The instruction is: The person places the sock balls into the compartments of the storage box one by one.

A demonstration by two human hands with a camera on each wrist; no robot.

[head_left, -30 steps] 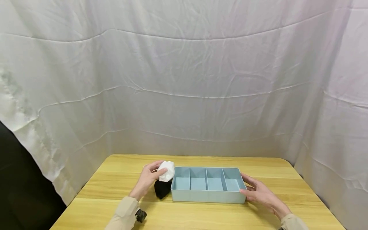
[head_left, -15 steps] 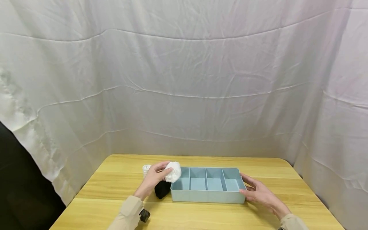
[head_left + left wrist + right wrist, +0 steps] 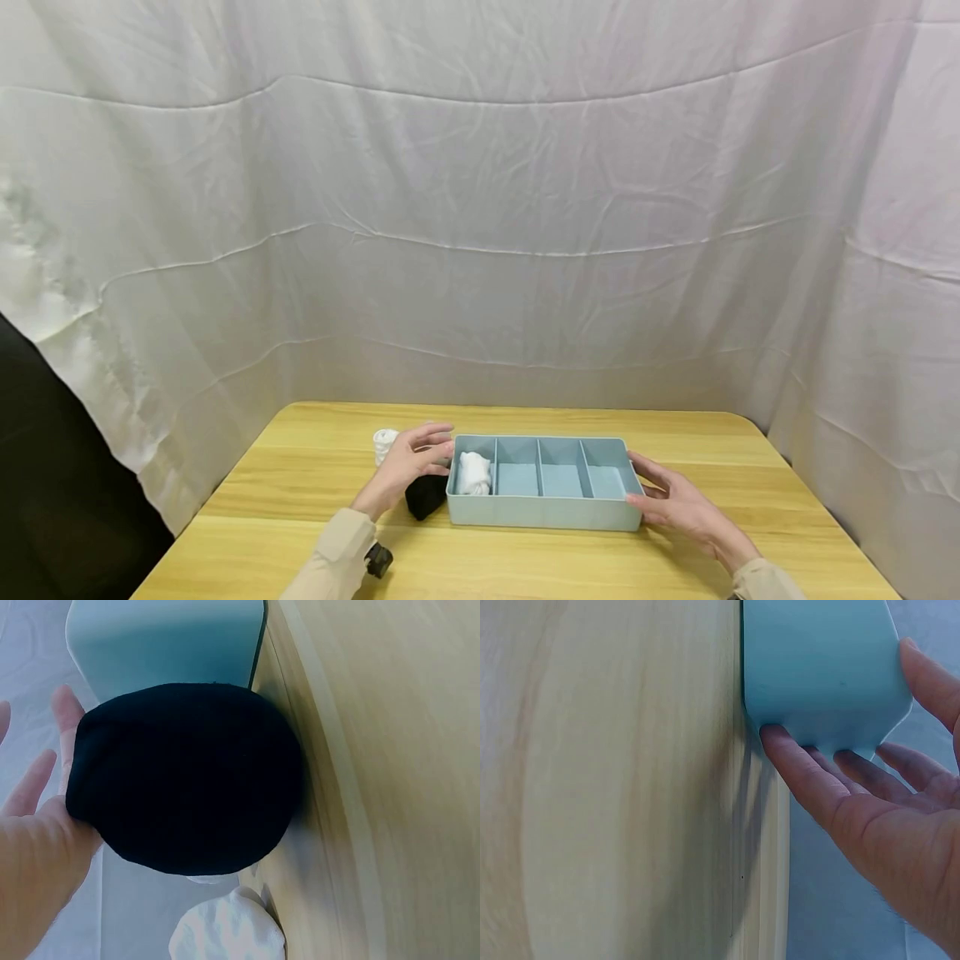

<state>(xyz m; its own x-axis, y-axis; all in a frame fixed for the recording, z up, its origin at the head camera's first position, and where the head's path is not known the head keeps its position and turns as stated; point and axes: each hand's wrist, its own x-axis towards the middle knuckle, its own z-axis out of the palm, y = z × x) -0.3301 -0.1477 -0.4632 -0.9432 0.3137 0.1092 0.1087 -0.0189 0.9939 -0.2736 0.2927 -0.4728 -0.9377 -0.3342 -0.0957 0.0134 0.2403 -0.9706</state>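
Observation:
A blue box (image 3: pixel 543 511) with several compartments stands on the table. In its leftmost compartment lies a bunched white cloth (image 3: pixel 474 473). My left hand (image 3: pixel 408 462) is beside the box's left end, fingers spread and holding nothing. Under that hand sits a black cloth bundle (image 3: pixel 425 497), which fills the middle of the left wrist view and hides part of the hand (image 3: pixel 41 840). My right hand (image 3: pixel 678 504) holds the box's right end, thumb and finger at its two corners. In the right wrist view, fingertips (image 3: pixel 774 733) touch the end wall (image 3: pixel 821 667).
A white rolled cloth (image 3: pixel 384 443) stands behind the left hand, partly hidden. White cloth (image 3: pixel 229 930) also shows low in the left wrist view. A grey-white curtain (image 3: pixel 510 308) hangs around the wooden table (image 3: pixel 525 567).
My left hand has carried the white cloth right, over the box's left end, and let go of it in the leftmost compartment. The hand has then drawn back slightly left. The right hand stays put.

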